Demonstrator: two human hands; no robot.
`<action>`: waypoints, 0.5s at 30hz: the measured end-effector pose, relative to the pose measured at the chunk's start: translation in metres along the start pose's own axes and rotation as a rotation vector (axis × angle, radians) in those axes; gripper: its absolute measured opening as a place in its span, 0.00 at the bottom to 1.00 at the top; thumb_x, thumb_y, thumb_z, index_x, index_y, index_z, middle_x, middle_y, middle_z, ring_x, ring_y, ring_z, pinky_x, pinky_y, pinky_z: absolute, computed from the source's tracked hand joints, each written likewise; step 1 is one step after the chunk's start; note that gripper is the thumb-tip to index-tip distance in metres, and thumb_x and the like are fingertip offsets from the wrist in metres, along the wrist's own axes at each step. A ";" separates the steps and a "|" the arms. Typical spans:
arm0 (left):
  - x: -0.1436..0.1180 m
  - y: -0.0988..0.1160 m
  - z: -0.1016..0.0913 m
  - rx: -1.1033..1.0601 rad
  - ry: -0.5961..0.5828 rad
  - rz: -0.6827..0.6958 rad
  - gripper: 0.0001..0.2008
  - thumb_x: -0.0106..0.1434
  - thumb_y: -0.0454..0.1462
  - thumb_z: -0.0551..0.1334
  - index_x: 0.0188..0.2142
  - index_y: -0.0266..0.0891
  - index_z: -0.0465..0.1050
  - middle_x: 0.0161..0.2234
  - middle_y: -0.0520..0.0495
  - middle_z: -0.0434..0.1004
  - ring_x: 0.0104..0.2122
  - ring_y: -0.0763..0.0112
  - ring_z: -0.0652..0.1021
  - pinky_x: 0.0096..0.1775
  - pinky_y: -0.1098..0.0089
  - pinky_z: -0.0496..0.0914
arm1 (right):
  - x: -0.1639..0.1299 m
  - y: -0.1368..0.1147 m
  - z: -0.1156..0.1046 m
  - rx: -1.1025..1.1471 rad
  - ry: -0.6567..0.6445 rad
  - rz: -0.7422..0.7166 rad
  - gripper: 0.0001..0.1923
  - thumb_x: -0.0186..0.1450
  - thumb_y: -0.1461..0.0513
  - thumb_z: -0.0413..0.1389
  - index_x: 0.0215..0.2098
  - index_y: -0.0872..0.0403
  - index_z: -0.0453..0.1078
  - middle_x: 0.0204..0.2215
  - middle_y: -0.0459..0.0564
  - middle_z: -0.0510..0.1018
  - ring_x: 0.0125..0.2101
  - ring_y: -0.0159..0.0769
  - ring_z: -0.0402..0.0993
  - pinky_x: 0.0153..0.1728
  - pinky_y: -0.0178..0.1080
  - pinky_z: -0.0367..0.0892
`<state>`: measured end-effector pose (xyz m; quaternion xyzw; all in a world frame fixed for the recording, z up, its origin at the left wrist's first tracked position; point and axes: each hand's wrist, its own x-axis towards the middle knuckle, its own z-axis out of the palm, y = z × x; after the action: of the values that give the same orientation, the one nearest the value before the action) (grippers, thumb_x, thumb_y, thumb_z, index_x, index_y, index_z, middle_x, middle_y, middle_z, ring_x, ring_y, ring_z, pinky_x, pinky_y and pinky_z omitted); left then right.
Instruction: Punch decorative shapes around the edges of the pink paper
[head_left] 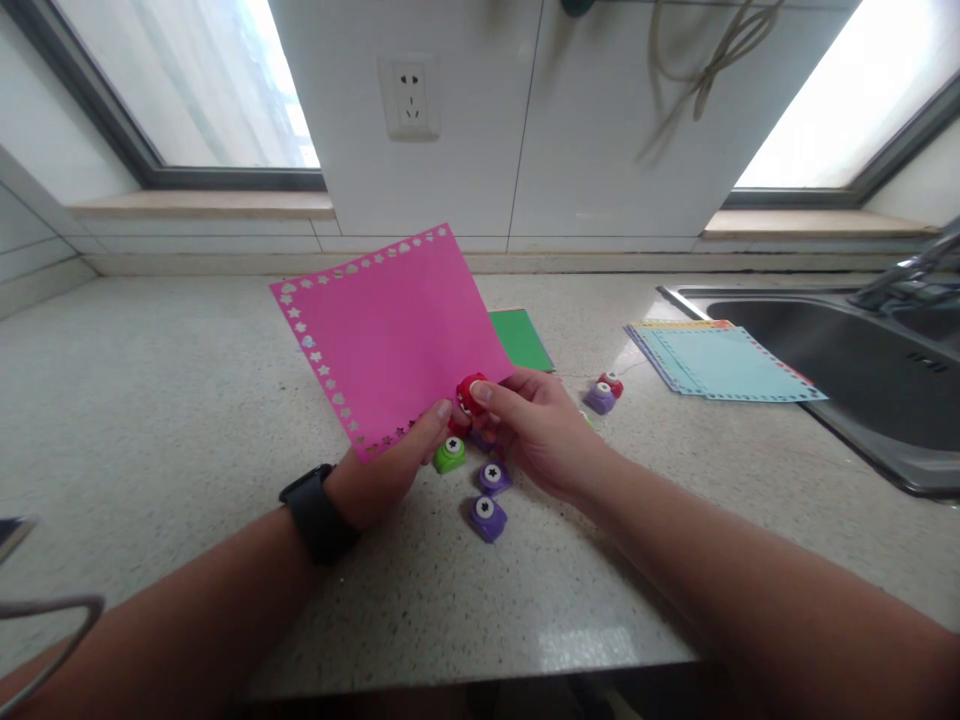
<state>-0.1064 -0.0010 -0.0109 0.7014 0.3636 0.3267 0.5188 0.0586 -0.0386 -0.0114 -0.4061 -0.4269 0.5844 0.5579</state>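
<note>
My left hand [390, 468], with a black watch on its wrist, holds a pink paper sheet [390, 335] by its lower edge, tilted up off the counter. Punched stars and hearts line the sheet's borders. My right hand [536, 425] grips a small red craft punch [471, 392] clamped on the sheet's lower right edge, thumb on top. Below the hands lie a green punch [450, 455] and two purple punches [493, 477] [487, 517] on the speckled countertop [187, 400].
A green sheet [521, 338] lies behind the pink one. A purple and a red punch [604, 393] sit to the right, beside a stack of light blue and coloured sheets [720, 362]. A steel sink [847, 370] with a tap fills the right side. A wall socket [409, 97] is above.
</note>
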 end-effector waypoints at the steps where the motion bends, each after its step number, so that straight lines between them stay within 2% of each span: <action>1: 0.000 0.000 0.000 -0.001 0.006 0.002 0.23 0.67 0.44 0.54 0.15 0.44 0.59 0.15 0.53 0.58 0.27 0.66 0.69 0.38 0.66 0.67 | 0.000 0.000 0.000 -0.005 0.006 0.001 0.14 0.61 0.53 0.66 0.30 0.56 0.75 0.25 0.48 0.76 0.24 0.29 0.65 0.26 0.35 0.59; 15: -0.001 0.000 0.000 0.017 0.003 0.005 0.23 0.65 0.47 0.57 0.15 0.45 0.60 0.16 0.52 0.59 0.28 0.66 0.69 0.36 0.65 0.66 | -0.002 -0.003 0.003 0.014 0.004 -0.016 0.14 0.60 0.53 0.66 0.29 0.55 0.72 0.24 0.46 0.74 0.23 0.28 0.64 0.25 0.34 0.59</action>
<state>-0.1070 -0.0017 -0.0113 0.7061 0.3655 0.3258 0.5116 0.0565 -0.0402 -0.0076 -0.3999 -0.4251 0.5822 0.5660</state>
